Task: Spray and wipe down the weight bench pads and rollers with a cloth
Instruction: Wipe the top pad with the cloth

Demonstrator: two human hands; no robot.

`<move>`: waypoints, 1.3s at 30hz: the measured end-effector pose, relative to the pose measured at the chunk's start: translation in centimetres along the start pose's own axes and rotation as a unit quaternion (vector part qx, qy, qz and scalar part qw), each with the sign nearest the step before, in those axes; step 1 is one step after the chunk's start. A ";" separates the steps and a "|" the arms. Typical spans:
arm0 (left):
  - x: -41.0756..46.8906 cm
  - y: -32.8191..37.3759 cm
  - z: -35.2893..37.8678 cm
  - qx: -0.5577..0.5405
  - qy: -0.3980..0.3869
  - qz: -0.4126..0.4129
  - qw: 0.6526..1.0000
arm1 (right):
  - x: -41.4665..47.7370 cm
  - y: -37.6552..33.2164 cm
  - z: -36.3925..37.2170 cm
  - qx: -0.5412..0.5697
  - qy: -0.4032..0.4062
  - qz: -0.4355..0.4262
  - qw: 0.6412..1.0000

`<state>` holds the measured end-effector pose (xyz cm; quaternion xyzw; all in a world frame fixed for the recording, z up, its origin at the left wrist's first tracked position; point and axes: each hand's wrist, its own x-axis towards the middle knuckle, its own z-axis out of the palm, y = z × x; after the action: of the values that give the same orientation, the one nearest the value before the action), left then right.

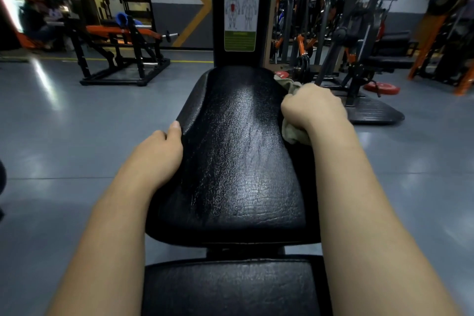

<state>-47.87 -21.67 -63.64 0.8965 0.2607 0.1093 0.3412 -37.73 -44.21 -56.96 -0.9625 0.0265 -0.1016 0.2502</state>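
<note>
As the right hand grips a cloth at the pad, the left hand rests opposite, fingers hidden. Beyond stand machines.

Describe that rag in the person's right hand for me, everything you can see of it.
The cloth is a pale olive-beige rag of soft-looking fabric, crumpled into a wad. The right hand grips it in a fist, so only two bunched ends show, one beyond the knuckles, one under the wrist. It lies against the right edge of the black bench pad. Its full shape is hidden.
</note>
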 end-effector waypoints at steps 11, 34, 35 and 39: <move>-0.9 0.1 -0.2 -0.027 -0.001 0.002 1.000 | -0.3 0.6 0.2 0.076 -0.043 -0.070 0.994; -0.5 -0.2 -0.8 -0.035 -0.029 0.029 0.999 | -7.0 3.6 0.7 0.029 0.038 0.068 0.997; -0.3 -0.3 -0.8 -0.035 -0.029 0.027 0.999 | -6.2 3.2 0.6 0.031 0.034 0.061 0.997; -0.2 -0.5 -0.5 -0.049 -0.038 0.021 0.998 | -6.7 3.7 0.8 0.036 0.038 0.050 0.997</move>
<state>-48.39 -21.16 -63.59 0.8875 0.2225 0.0948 0.3922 -44.10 -46.39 -60.68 -0.9457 0.0806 -0.1265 0.2885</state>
